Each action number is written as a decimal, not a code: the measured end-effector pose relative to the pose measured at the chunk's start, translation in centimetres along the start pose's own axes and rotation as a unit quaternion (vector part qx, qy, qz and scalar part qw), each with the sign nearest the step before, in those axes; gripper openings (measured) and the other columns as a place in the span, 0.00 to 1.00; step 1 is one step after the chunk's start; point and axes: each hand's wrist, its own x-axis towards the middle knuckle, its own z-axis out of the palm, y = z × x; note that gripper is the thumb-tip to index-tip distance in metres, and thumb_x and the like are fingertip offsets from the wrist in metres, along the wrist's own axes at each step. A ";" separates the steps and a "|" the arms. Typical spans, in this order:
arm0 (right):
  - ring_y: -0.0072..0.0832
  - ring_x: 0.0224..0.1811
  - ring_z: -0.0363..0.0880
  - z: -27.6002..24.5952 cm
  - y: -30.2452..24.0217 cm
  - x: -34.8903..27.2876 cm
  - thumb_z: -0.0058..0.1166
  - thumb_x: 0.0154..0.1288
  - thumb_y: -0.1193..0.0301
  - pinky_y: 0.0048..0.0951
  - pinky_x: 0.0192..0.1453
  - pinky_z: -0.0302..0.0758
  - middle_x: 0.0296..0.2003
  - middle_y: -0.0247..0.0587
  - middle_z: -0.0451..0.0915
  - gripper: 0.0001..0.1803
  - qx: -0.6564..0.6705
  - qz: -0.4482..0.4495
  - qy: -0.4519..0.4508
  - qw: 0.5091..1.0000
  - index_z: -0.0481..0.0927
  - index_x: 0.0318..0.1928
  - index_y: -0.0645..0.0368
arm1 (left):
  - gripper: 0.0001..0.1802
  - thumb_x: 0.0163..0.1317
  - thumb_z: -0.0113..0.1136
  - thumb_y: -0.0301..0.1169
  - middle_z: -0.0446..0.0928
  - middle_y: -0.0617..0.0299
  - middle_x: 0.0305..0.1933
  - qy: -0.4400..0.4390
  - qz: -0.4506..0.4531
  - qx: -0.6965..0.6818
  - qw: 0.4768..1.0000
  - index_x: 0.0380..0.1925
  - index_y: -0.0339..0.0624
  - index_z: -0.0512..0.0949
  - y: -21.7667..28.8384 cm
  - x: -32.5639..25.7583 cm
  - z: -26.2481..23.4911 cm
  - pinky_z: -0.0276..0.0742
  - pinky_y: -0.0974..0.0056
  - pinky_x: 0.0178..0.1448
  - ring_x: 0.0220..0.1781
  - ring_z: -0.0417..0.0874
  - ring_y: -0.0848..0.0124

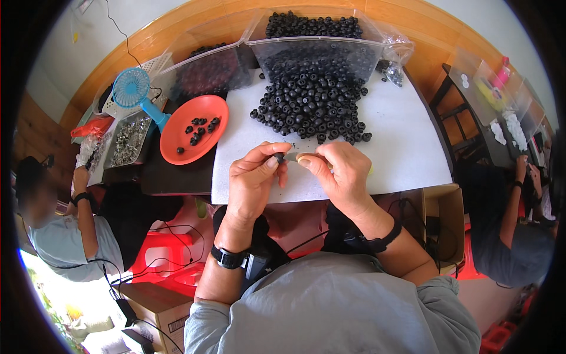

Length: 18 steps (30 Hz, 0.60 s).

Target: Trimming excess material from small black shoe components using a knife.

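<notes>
Pinched between thumb and fingers of my left hand (250, 180) is a small round black plastic part (279, 157). My right hand (348, 180) is closed around a small knife, largely hidden by the fingers; its short grey blade (292, 157) points left and meets or nearly meets the part. Both hands are above the front of a white sheet (407, 141) on the table. Just beyond them spreads a heap of similar black parts (312, 106), spilling from a tipped clear plastic bin (318, 44). To the left, a red plate (174, 127) holds several black parts.
A blue handheld fan (131, 87) stands beside a tray of small metal pieces (128, 141). Another clear bin (209, 76) sits far left, and a plastic bag (396, 50) far right. Co-workers sit at the left and right. A cardboard box (442, 224) is below the table's right edge.
</notes>
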 end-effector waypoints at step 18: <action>0.37 0.21 0.76 0.1 0.1 0.0 0.72 0.63 0.60 0.39 0.24 0.70 0.20 0.34 0.75 0.17 -0.030 0.002 -0.015 0.999 0.77 0.27 0.52 | 0.14 0.74 0.55 0.18 0.80 0.57 0.48 -0.015 0.022 0.028 0.999 0.54 0.29 0.84 -0.2 -0.1 0.1 0.78 0.65 0.42 0.41 0.80 0.68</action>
